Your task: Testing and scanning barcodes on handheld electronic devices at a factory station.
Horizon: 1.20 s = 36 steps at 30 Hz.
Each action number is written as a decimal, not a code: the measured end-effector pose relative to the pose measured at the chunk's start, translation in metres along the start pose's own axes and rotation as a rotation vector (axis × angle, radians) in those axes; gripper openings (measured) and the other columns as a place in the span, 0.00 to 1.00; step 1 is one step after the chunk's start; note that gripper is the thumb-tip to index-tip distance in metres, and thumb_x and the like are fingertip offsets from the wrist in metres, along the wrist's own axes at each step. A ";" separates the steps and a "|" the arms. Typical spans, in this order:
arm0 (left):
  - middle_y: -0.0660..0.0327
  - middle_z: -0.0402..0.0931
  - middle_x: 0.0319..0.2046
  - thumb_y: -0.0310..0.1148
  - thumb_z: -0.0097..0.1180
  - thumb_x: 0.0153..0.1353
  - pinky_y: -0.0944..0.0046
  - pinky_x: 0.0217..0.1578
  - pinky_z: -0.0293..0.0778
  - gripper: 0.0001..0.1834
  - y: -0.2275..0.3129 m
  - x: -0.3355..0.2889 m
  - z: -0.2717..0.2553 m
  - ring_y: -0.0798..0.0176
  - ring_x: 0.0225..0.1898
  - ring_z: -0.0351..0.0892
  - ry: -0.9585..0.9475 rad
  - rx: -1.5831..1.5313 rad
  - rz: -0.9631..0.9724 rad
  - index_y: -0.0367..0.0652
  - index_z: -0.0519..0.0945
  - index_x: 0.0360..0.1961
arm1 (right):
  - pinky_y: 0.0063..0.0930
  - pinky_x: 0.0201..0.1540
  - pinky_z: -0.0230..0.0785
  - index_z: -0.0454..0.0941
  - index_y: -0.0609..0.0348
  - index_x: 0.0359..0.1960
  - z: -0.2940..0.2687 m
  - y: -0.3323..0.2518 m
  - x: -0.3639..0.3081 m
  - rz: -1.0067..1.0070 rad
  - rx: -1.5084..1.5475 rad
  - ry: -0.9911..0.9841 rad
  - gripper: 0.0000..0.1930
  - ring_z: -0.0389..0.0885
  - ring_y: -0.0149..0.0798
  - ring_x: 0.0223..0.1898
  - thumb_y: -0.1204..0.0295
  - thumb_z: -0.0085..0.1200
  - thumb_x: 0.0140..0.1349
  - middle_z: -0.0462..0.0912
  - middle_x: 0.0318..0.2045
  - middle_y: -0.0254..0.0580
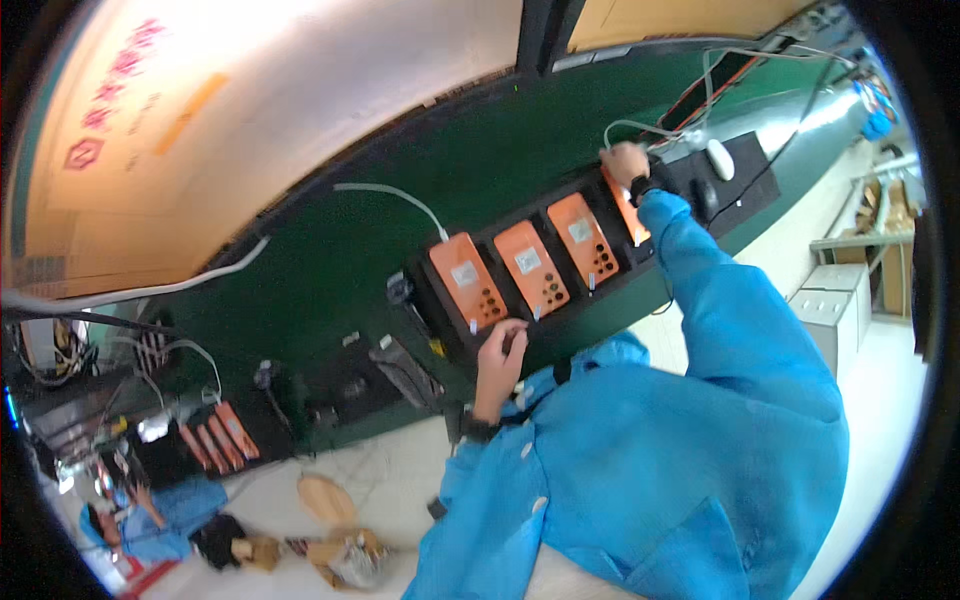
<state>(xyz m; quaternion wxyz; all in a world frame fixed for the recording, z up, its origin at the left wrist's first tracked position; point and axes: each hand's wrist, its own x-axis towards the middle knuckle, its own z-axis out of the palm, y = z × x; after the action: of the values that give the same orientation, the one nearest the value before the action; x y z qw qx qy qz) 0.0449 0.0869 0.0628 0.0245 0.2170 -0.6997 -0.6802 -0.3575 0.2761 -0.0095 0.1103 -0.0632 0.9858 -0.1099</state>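
Reaching across rightmost orange smartphone [625, 212], my right hand [626, 163] covers its upper end; fingers blurred, cannot tell whether they grip. Phone lies at right end of black tray [507, 287], beside three more orange smartphones [583, 240]. My left hand [500, 354] half-open, thumb apart from bent fingers, near tray's lower edge. White cable [400, 188] meets leftmost phone's top. Green tabletop [340, 245] beneath.

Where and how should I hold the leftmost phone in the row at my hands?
Probably grip the phone by its long edges, near its camera lenses, from your body's side: it lies back up, and a white cable meets its far end.
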 end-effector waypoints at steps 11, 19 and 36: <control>0.51 0.65 0.55 0.33 0.60 0.54 0.49 0.60 0.56 0.26 -0.003 0.171 0.104 0.47 0.58 0.63 0.124 0.677 0.539 0.40 0.69 0.53 | 0.54 0.33 0.69 0.71 0.59 0.30 -0.028 0.013 -0.030 -0.212 0.096 0.091 0.22 0.79 0.59 0.31 0.51 0.38 0.68 0.80 0.26 0.57; 0.52 0.60 0.61 0.63 0.61 0.46 0.44 0.66 0.43 0.52 -0.011 0.204 0.111 0.51 0.65 0.54 0.060 1.061 0.432 0.40 0.59 0.64 | 0.42 0.46 0.65 0.66 0.70 0.36 0.030 0.117 -0.031 -0.105 0.315 0.409 0.22 0.72 0.58 0.41 0.60 0.60 0.57 0.73 0.33 0.60; 0.52 0.63 0.57 0.63 0.59 0.48 0.45 0.63 0.47 0.50 -0.008 0.212 0.111 0.50 0.61 0.57 0.054 1.100 0.523 0.39 0.60 0.64 | 0.36 0.36 0.72 0.57 0.68 0.44 -0.042 0.052 -0.157 -0.213 0.751 -0.376 0.22 0.77 0.43 0.37 0.74 0.56 0.54 0.73 0.36 0.52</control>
<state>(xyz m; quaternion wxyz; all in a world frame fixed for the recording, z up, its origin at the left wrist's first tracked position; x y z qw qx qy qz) -0.1809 0.1200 -0.0079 0.0928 0.0360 -0.9777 -0.1849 -0.2205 0.3587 0.0501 0.2915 -0.1392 0.8281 -0.4582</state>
